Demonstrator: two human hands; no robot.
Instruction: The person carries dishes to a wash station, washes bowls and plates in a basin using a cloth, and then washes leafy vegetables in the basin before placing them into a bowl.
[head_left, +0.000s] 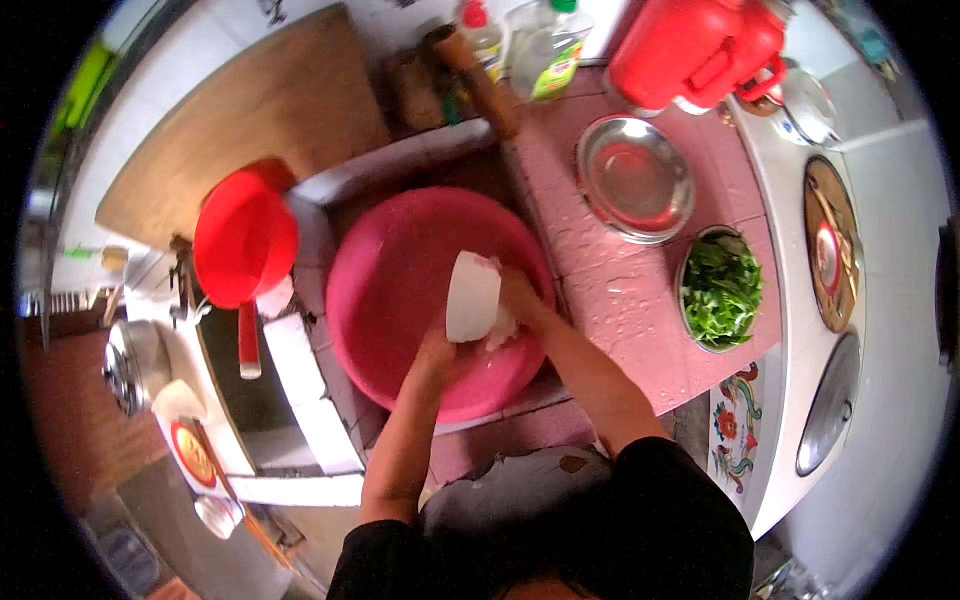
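Note:
A white bowl (472,300), tipped on its side, is held over the big pink basin (350,255) in the sink. My left hand (437,346) grips the bowl at its lower edge, with its fingers mostly hidden. My right hand (516,298) is curled at the open side of the bowl. Beneath it shows a blurred whitish thing (500,330), perhaps a cloth. The basin appears to hold water, but its depth is hard to tell.
A red dipper (246,240) lies left of the basin. On the wet pink tiled counter (620,310) to the right stand a metal basin (635,180) and a bowl of chopped greens (722,290). Soap bottles (550,50) and red thermoses (670,50) line the back.

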